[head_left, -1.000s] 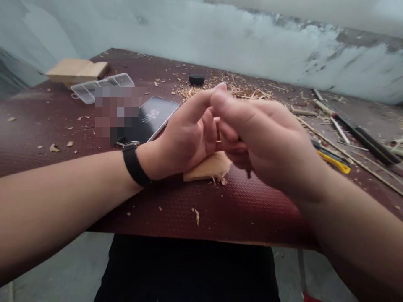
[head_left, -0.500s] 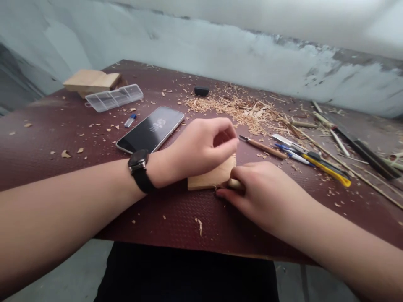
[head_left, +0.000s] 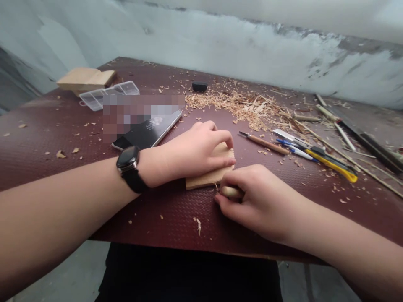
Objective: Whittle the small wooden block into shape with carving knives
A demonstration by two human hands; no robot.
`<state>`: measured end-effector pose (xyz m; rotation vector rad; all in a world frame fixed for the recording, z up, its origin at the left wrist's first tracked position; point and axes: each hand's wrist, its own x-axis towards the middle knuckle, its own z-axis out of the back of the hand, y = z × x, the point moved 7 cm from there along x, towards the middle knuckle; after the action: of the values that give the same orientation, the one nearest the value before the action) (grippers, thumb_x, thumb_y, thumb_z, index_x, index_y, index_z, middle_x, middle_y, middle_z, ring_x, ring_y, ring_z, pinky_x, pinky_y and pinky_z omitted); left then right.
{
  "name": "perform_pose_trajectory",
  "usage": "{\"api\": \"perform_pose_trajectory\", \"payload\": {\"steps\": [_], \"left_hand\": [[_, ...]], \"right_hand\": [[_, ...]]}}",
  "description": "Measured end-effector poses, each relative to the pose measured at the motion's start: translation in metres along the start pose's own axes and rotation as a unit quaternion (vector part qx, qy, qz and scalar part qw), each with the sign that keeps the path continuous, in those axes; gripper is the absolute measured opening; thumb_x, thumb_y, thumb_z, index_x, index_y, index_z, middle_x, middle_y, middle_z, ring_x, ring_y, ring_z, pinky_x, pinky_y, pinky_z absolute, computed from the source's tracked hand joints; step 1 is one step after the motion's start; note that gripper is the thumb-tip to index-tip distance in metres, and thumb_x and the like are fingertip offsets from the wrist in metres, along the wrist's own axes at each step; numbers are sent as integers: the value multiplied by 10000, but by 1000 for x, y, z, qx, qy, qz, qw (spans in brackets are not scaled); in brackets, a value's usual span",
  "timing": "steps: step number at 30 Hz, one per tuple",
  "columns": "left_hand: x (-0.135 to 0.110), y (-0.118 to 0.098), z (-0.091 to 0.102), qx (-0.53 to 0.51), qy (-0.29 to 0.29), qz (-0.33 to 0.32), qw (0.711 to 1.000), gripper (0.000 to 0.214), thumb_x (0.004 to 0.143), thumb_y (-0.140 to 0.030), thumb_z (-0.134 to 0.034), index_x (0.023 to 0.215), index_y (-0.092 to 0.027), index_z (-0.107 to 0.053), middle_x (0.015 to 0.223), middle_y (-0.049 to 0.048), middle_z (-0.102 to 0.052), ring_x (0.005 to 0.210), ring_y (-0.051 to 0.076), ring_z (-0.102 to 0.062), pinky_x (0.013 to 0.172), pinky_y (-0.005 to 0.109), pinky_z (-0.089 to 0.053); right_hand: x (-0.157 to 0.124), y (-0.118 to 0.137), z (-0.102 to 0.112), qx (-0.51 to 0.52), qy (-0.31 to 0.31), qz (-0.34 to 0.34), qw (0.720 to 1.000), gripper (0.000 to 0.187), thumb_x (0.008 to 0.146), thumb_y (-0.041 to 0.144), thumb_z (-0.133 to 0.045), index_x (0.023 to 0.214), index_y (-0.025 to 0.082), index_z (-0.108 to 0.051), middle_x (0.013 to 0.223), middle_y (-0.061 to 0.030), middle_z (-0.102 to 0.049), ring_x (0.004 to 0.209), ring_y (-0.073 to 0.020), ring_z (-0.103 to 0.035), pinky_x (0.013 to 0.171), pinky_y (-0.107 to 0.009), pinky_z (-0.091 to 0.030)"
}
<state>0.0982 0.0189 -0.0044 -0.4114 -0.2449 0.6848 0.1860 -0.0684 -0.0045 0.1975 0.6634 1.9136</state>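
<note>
A small flat wooden block (head_left: 210, 175) lies near the front edge of the dark red table (head_left: 47, 138). My left hand (head_left: 192, 151), a black watch on its wrist, rests on top of the block with fingers curled down over it, pressing it to the table. My right hand (head_left: 252, 201) sits just right of the block's near corner, fingers closed around a pale wooden tool handle (head_left: 231, 192). The tool's tip is hidden where the handle meets the block's edge.
A phone (head_left: 147, 132) lies behind my left wrist. A carving tool (head_left: 262, 143), pens and a yellow utility knife (head_left: 333, 164) lie to the right. A pile of wood shavings (head_left: 239, 105), a clear compartment box (head_left: 108, 94) and wood blocks (head_left: 85, 79) sit farther back.
Both hands came down from in front of the camera to the table. The left hand settled flat onto the block; the right hand brought the handle to the block's edge.
</note>
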Motion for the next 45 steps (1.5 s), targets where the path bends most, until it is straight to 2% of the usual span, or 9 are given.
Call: {"api": "perform_pose_trajectory", "payload": {"steps": [4,7,14,18,22,29,35,40,45], "left_hand": [[-2,3,3,19,7,30,999,424,973,-619,-543,1231,-323,-700,1137,88,-608,1081,282,-601,997,442,-480],[-5,6,9,28,-3,73,997,455,946,-655,-548,1225,-327,-697,1117,87,-619,1032,276,-621,954,435,-494],[-16,17,16,101,18,135,985,567,960,-712,-438,1354,-367,-656,977,98,-630,936,299,-644,901,451,-493],[-19,20,18,121,37,139,982,590,965,-722,-403,1257,-300,-695,927,100,-677,842,274,-661,751,356,-451],[-24,19,25,151,33,177,972,604,935,-743,-424,1152,-244,-687,909,112,-713,789,276,-667,632,329,-374],[-28,23,24,172,38,224,959,711,909,-818,-366,1142,-210,-654,1088,186,-673,876,334,-675,757,434,-479],[-23,29,12,124,44,199,971,674,937,-789,-371,1170,-215,-638,1128,179,-661,1097,408,-661,932,516,-499],[-21,29,14,110,50,191,974,630,938,-784,-407,1069,-216,-647,1090,155,-667,1017,361,-658,899,478,-484],[-14,22,20,100,8,141,985,523,926,-719,-543,1044,-224,-663,1102,120,-686,1047,325,-638,871,432,-462]], "right_hand": [[-5,8,-5,36,80,57,994,305,836,185,-611,615,199,-400,551,72,-395,528,-93,-283,513,-296,-253],[-7,-2,1,5,116,42,992,241,885,238,-617,676,206,-501,611,69,-507,562,-94,-394,543,-289,-299],[-1,-16,31,-111,3,-15,994,227,923,285,-611,711,208,-583,703,2,-609,675,-159,-521,636,-332,-327],[2,-9,20,-106,-27,12,994,269,954,402,-684,788,193,-653,809,-41,-661,763,-187,-559,704,-336,-365],[3,-11,10,-97,-39,2,995,215,968,296,-666,791,176,-695,814,-52,-686,786,-190,-593,745,-331,-387],[5,-5,10,-40,-22,68,997,174,906,125,-612,740,178,-612,758,5,-599,675,-122,-489,668,-290,-348],[-5,14,10,25,67,119,990,229,841,0,-600,732,189,-529,779,40,-605,719,-104,-491,691,-247,-369],[-15,17,7,52,141,107,983,254,819,1,-659,726,189,-517,760,66,-592,689,-84,-478,666,-220,-365],[4,-21,29,-104,23,41,993,404,997,339,-617,644,203,-476,639,10,-559,599,-133,-438,620,-308,-298]]}}
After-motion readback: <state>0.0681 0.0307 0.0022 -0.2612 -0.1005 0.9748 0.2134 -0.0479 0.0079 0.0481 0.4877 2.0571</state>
